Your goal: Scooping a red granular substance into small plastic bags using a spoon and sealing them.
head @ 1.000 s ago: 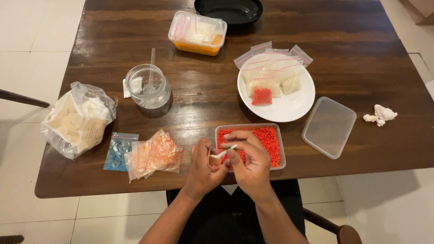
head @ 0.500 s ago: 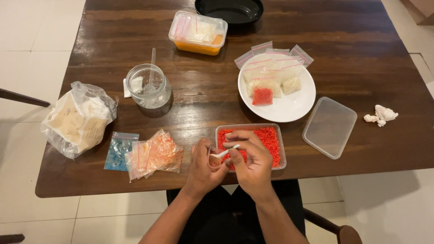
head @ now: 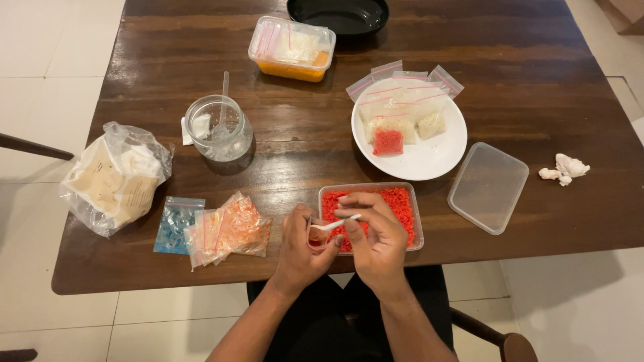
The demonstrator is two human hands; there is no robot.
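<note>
Dark wood counter (head: 523,60), grain running left to right, carries everything in view.

White plate (head: 433,157), far right of centre: several small zip bags lie on it, most with pale contents, one with red (head: 388,142).

Clear tub (head: 292,47) at the far edge with orange contents and bags on top; black dish (head: 338,13) just beyond it.

Crumpled plastic bag of paper items (head: 115,175), near left.

Clear lid (head: 488,188), right of the red tray, lying apart from it.

Clear tray of red granules (head: 402,201), at the near edge, directly under the hands and slightly to their right.

Glass jar (head: 219,127) with a clear spoon standing in it, left of centre.

Pile of small bags with orange flecks (head: 231,228) and one blue bag (head: 173,224), near left.

Left hand (head: 302,251): fingers closed around a small pouch (head: 316,236), mouth apparently upward, reddish contents inside; exact opening cannot be made out.

Right hand (head: 379,245): fingers pinched on a white spoon (head: 335,224).

Key relation: spoon's long axis runs left-right, slightly tilted, bowl end to the left, at the pouch mouth. Pouch lies immediately left of the right fingers, touching or nearly so. Tray sits just behind and right of the spoon handle, nearer the right hand.

Crumpled tissue (head: 565,167), far right.
</note>
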